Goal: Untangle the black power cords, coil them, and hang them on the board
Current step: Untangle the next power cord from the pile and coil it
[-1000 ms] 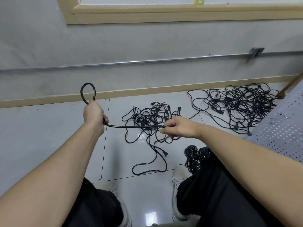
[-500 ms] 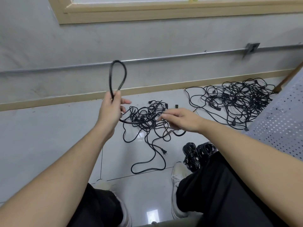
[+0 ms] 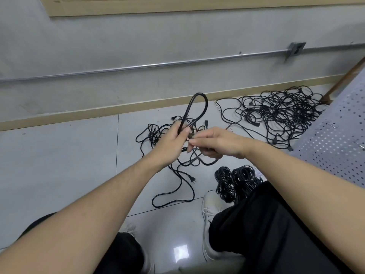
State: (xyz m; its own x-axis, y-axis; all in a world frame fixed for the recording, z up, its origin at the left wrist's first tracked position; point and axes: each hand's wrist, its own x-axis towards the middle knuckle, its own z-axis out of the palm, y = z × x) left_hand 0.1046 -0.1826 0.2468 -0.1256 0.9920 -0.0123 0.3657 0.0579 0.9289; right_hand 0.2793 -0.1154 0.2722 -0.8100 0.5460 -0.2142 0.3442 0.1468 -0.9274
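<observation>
1. Where the right knee ends, coiled cords (image 3: pixel 237 182) lie on the floor (image 3: pixel 59 165).
2. Left hand (image 3: pixel 171 143) grips a cord loop (image 3: pixel 195 109); right hand (image 3: pixel 215 143) pinches the same cord.
3. Beyond, a small tangle (image 3: pixel 156 133); far right, a bigger tangle (image 3: pixel 280 113) beside the pegboard (image 3: pixel 335 143).

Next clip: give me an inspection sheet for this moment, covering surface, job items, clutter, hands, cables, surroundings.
Surface: glossy grey tiled floor.
Job's things: cord loop standing up from the left hand; coiled bundles by the right knee; perforated board at right.
Clutter: nothing seen.
Hands: left hand grips the loop's base; right hand pinches the cord beside it.
Cables: small tangle beneath the hands; large tangle near the board.
Surroundings: grey wall, metal conduit, wooden baseboard.
</observation>
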